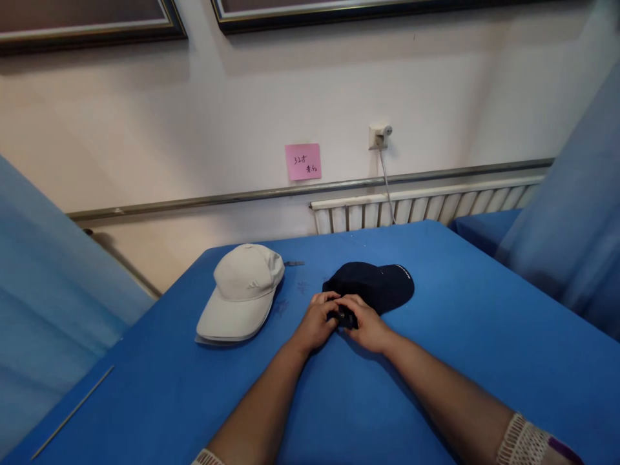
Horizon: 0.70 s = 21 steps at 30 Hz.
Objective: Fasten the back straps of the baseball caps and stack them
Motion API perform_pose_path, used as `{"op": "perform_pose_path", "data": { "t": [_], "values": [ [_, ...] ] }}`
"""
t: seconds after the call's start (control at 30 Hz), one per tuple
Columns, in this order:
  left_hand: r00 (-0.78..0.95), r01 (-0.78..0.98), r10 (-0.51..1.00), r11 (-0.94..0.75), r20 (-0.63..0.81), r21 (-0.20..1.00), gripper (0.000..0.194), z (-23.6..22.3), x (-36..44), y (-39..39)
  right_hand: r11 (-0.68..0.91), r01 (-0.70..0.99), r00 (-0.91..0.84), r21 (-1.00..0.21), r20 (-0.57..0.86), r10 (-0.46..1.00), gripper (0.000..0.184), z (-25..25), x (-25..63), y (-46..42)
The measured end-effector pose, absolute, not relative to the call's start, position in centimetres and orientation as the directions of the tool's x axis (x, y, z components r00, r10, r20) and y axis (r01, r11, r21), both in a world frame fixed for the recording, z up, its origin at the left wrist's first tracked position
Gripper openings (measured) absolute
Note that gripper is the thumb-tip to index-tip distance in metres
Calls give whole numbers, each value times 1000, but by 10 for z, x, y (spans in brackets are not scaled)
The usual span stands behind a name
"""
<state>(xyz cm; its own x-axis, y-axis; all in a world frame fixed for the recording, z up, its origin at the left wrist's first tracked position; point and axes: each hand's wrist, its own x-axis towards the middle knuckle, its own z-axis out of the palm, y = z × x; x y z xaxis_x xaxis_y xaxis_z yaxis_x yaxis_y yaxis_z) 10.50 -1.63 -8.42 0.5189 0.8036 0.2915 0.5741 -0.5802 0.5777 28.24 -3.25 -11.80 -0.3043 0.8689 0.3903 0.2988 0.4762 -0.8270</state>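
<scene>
A dark navy baseball cap (361,281) lies on the blue table with its brim pointing right. My left hand (317,321) is closed on the near left edge of this cap, around its strap. Close beside it, my right hand (364,326) grips the same part from the right, with the fingertips of both hands almost meeting. A small dark piece of the strap (345,316) shows between the hands, and the fingers cover the rest. To the left, apart from my hands, sits a cream baseball cap (247,281), brim toward me, its strap end sticking out at the right.
The blue-covered table (194,400) fills the foreground. A thin stick (72,412) lies near its left edge. Blue curtains (53,310) hang on both sides. Behind are a radiator (416,210), a metal rail (232,200), a plugged socket (379,137) and a pink note (303,161).
</scene>
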Motion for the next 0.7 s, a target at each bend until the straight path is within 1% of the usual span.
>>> {"op": "perform_pose_path", "data": {
  "t": [0.03,0.07,0.1,0.17,0.23,0.27,0.33,0.4,0.6,0.7],
  "values": [
    [508,559,803,-582,310,591,26,-83,107,-18,496,331,-313,-803,402,860,65,-115,282,-35],
    [506,541,800,-586,323,603,28,-83,109,-19,505,359,-315,-785,408,857,64,-112,281,-37],
    [512,528,794,-592,328,609,29,-83,109,-19,508,382,-311,-772,410,857,60,-110,281,-39],
    [516,533,789,-600,332,597,29,-82,108,-19,501,416,-290,-759,412,864,44,-105,281,-39],
    [473,581,811,-582,345,569,28,-82,105,-16,485,441,-265,-755,406,874,31,-103,280,-39],
    [437,607,827,-562,355,561,28,-82,103,-14,477,451,-255,-755,403,879,28,-102,280,-38],
    [367,637,853,-521,370,569,28,-84,98,-11,471,463,-247,-751,401,882,25,-101,279,-38],
    [342,646,864,-502,371,574,27,-87,96,-8,478,464,-255,-746,405,878,23,-101,278,-38],
    [465,618,819,-572,336,540,31,-93,103,-13,509,428,-257,-747,440,860,26,-96,278,-42],
    [434,610,837,-544,332,576,32,-92,102,-12,533,400,-244,-745,475,846,20,-93,278,-43]
  ]
}}
